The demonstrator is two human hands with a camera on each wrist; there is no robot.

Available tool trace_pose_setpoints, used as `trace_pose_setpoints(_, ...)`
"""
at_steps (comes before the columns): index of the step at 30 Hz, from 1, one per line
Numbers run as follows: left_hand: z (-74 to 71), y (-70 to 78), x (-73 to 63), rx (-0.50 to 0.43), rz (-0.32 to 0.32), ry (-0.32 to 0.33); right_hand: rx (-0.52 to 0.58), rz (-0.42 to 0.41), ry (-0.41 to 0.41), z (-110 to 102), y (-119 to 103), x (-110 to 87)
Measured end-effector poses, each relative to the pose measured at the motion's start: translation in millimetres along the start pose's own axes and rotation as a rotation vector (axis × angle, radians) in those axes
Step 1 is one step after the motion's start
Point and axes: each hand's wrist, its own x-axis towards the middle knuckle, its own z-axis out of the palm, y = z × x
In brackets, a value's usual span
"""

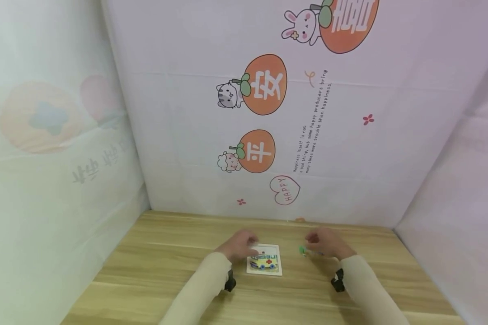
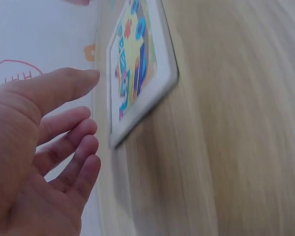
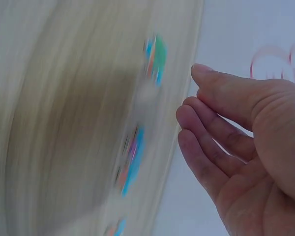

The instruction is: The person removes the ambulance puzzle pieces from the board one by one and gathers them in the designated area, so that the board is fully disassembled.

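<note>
A white-framed picture puzzle (image 2: 166, 73) with a yellow ambulance lies flat on the table. My left hand (image 1: 239, 245) is at the puzzle's left side, its thumb and fingers loosely bent and apart, with nothing between them in the left wrist view. To the right, my right hand (image 1: 326, 242) hovers over loose puzzle pieces. Its thumb and fingertips are close together but hold nothing. In the right wrist view a piece with green (image 3: 160, 54), a blue-edged piece (image 3: 132, 162) and a partly cut-off piece (image 3: 117, 228) lie on the wood, blurred.
The wood-grain table (image 1: 166, 262) meets a white printed cloth (image 1: 187, 135) at its back edge. More white cloth hangs at the left side (image 1: 57, 216) and right side (image 1: 451, 216). A dark wrist camera (image 1: 230, 280) sits on the left wrist, another (image 1: 338, 280) on the right.
</note>
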Motion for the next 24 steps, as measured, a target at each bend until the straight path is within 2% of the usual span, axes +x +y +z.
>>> trace_pose_setpoints(5, -5.8, -8.8, -9.5, 0.03, 0.006, -0.012, -0.01, -0.1, -0.06, 18.6, -37.7, 13.7)
trace_pose_setpoints(9, -6.9, -13.7, -16.3, -0.004, -0.006, -0.026, -0.037, -0.208, -0.097, 32.7, -64.7, 21.9)
trace_pose_setpoints(12, -5.2, -15.2, -20.0, -0.039, -0.026, -0.039, -0.067, -0.259, -0.112, 42.5, -81.2, 24.8)
trace_pose_setpoints(14, -3.9, -15.8, -22.0, -0.053, -0.034, -0.044, -0.075, -0.29, -0.123, 48.8, -90.8, 26.1)
trace_pose_setpoints(20, 0.8, -15.1, -24.5, -0.04, -0.005, -0.025, -0.044, -0.405, -0.163, 63.3, -112.9, 27.9)
trace_pose_setpoints(24, 2.6, -12.6, -24.9, -0.047, 0.002, -0.018, -0.009, -0.433, -0.173, 71.7, -119.7, 28.6)
